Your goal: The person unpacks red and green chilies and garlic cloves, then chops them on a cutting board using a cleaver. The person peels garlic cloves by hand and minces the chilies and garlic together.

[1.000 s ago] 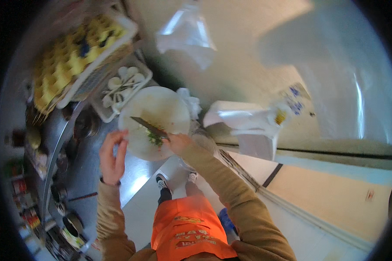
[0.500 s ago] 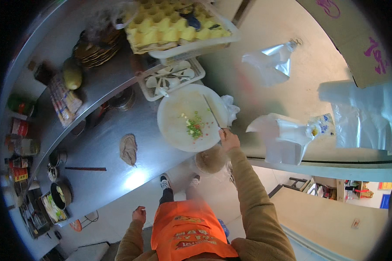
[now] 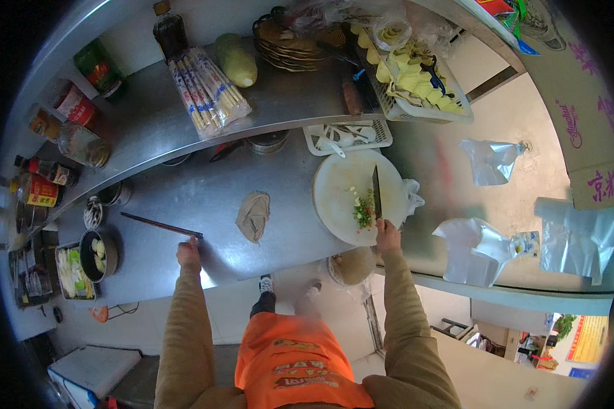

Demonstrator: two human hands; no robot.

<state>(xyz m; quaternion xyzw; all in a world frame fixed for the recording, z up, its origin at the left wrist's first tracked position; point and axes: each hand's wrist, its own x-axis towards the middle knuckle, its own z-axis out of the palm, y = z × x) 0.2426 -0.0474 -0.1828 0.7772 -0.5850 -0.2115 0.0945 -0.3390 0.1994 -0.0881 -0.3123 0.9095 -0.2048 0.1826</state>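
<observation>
My right hand (image 3: 388, 236) is wrapped round the handle of a knife (image 3: 378, 194). Its dark blade points away from me over the round white cutting board (image 3: 334, 198). Beside the blade, on its left, is a small heap of chopped green and red bits (image 3: 363, 209) with some pale pieces. My left hand (image 3: 188, 253) is at the counter's front, its fingers closed on the right end of a pair of dark chopsticks (image 3: 158, 224). Between the two hands a crumpled brown cloth (image 3: 254, 215) lies on the steel counter (image 3: 211, 198).
Behind the board stands a white basket (image 3: 382, 136) of spoons. A raised shelf (image 3: 280, 109) carries wrapped chopsticks (image 3: 208, 92), a pale green gourd (image 3: 236, 61) and bottles. Far left are a dark pot (image 3: 97, 256) and a tray of cut vegetables (image 3: 75, 273). Plastic bags (image 3: 481, 249) hang at right.
My left hand has risen from beside my apron to the chopsticks and closed on their end. The knife stays in my right hand, its blade now nearer the chopped heap. The view has turned left.
</observation>
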